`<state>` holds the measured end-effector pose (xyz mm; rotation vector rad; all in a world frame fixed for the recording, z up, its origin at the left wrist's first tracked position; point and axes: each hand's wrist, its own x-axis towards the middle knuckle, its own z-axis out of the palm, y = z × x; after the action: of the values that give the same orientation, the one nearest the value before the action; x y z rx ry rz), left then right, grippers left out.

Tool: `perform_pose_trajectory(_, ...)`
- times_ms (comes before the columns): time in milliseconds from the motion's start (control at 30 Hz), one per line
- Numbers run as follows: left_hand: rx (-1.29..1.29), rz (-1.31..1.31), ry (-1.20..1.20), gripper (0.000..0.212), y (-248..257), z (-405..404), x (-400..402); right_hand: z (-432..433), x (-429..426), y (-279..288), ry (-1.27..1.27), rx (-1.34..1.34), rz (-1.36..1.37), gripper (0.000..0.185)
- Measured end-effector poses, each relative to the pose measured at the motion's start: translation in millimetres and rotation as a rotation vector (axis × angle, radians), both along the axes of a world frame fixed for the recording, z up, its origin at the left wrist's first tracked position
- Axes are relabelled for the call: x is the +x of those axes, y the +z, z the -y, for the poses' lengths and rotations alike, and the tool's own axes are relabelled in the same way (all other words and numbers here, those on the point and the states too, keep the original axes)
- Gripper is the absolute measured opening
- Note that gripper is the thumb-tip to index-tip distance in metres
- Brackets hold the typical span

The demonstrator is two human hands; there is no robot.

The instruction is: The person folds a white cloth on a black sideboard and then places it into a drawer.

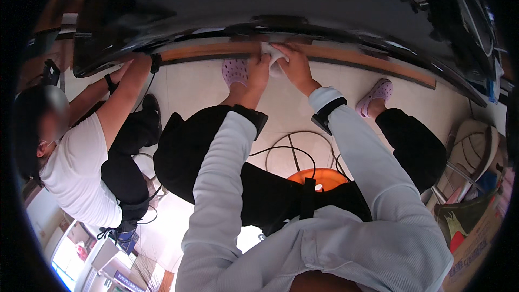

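Both hands meet at the edge of a wooden table or counter (344,53) with a dark, glossy top. A white cloth or tissue (272,56) is pinched between them. My left hand (258,74) grips its left side, with the fingers partly hidden by the cloth. From the right, my right hand (294,65) holds the same cloth, its index finger stretched along the top. Black bands circle both wrists. What lies under the cloth is hidden.
At the left a person in a white shirt (81,170) sits with both forearms by the table edge. An orange round stool (320,178) is beneath me. A folding chair (472,150) and a cardboard box (472,251) stand at the right. A black cable crosses the floor below my arms.
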<state>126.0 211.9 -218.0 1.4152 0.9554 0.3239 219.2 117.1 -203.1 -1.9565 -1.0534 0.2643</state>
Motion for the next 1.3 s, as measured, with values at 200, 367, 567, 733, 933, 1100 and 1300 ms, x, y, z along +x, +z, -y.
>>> perform_pose_trajectory(200,0.64,-0.21,0.057,0.02,-28.9,-27.5,8.6,-31.2,-1.3,-33.8,0.085,-0.476,0.269,0.021)
perform_pose_trajectory(367,0.772,-0.268,0.082,0.01,-30.5,-38.7,7.3,-52.6,-10.6,-66.2,-0.054,-0.331,0.618,0.014)
perform_pose_trajectory(567,0.669,-0.315,0.171,0.011,-19.0,-44.9,7.8,-51.2,-12.7,-64.3,0.044,-0.557,0.77,0.013)
perform_pose_trajectory(733,0.993,-0.362,-0.092,0.011,-3.9,-18.8,25.1,-22.8,6.1,-59.8,0.041,-0.597,0.632,0.014)
perform_pose_trajectory(933,0.985,-0.377,-0.334,0.013,-41.1,13.5,58.3,26.8,41.6,-75.0,0.091,-0.688,0.152,0.031)
perform_pose_trajectory(1100,0.864,-0.331,-0.326,0.015,-10.0,16.4,61.5,39.5,37.9,-59.7,-0.069,-0.425,-0.006,0.034)
perform_pose_trajectory(1300,0.858,-0.227,-0.117,0.017,-23.8,-3.0,34.3,15.5,16.5,-101.0,-0.238,-0.169,0.039,0.039)
